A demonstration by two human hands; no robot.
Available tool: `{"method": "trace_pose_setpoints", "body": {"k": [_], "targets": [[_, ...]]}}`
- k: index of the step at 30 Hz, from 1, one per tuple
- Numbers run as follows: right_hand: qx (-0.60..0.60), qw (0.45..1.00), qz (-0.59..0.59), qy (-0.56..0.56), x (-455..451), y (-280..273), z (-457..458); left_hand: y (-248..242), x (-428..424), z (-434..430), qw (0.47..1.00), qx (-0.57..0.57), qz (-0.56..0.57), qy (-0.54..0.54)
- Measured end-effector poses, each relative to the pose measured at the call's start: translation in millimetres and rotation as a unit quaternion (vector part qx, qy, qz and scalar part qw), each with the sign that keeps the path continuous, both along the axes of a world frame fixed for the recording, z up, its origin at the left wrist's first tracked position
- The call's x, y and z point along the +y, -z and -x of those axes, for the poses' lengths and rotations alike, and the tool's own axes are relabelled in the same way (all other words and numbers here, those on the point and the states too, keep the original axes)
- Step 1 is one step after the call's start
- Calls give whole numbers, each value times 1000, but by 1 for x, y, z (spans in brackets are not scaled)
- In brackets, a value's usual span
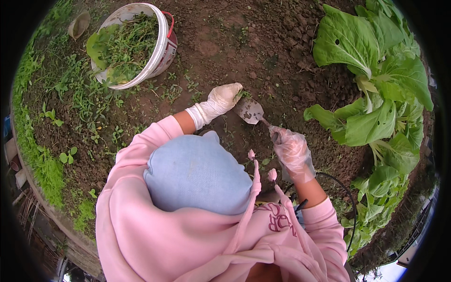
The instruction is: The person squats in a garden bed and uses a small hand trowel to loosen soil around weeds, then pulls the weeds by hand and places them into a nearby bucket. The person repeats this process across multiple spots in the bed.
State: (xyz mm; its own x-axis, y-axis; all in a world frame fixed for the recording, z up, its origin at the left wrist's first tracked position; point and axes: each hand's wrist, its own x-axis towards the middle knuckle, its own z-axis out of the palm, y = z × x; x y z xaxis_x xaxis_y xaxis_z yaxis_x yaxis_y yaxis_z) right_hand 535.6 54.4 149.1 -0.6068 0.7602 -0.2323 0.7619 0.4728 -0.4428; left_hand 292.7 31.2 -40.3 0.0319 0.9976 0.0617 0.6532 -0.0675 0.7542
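Note:
My right hand, in a clear plastic glove, is closed around the handle of a garden trowel. The soil-smeared blade points away from me to the left, low over the dirt. At the blade's left edge is my left hand, in a soiled white glove, its fingers pinched on a small green weed. Whether the fingers also touch the blade I cannot tell. Bare brown soil with scattered small weeds lies around both hands.
A white bucket with a red handle leans at the upper left, full of pulled greens. Large leafy cabbage plants line the right side. Low weeds cover the left, bounded by a curved edging. A black cable loops by my right arm.

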Motion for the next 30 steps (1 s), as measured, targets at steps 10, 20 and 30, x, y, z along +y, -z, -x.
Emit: {"method": "trace_pose_setpoints", "body": {"k": [10, 20, 30], "targets": [[36, 991, 5, -132, 25, -20, 22, 12, 4, 30, 863, -471, 160, -85], [-19, 999, -27, -30, 4, -57, -27, -33, -26, 68, 834, -440, 284, -174], [-17, 998, 40, 42, 0, -38, -24, -4, 10, 12, 975, -214, 30, 48]]}}
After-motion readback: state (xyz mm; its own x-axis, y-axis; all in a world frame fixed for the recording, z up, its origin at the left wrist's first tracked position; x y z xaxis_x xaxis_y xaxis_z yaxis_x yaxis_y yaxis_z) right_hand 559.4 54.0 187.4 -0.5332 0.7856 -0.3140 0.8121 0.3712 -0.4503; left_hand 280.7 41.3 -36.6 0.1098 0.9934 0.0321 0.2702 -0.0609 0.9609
